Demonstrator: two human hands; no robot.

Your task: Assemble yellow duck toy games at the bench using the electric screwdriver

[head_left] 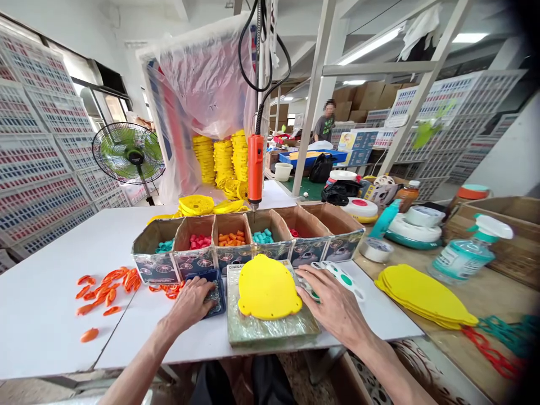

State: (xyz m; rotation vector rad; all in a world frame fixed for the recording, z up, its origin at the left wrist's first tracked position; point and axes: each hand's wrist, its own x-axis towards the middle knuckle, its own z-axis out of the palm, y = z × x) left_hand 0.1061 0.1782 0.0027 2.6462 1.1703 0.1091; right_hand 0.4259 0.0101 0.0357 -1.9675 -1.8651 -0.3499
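My left hand [192, 301] rests over a small dark blue tray [217, 277] of tiny metal pieces, apparently screws. Its fingers bend down into the tray, thumb and forefinger apart. In front of me a yellow plastic piece [269, 289], rounded with small bumps along its edge, lies flat on a plastic-wrapped box [248, 333]. My right hand [331, 301] is at the right side of that piece, fingers stretched out and thumb by its edge. White discs with green spots [343, 279] lie partly behind the right hand. An orange electric screwdriver [255, 169] hangs above, pointing down.
Behind the box stands a row of cardboard bins [196, 264] with small coloured parts. Orange pieces [107, 289] lie at left. Flat yellow pieces [422, 295], a tape roll [376, 250] and a spray bottle [464, 253] sit at right. A fan [134, 154] and a person [324, 126] are farther back.
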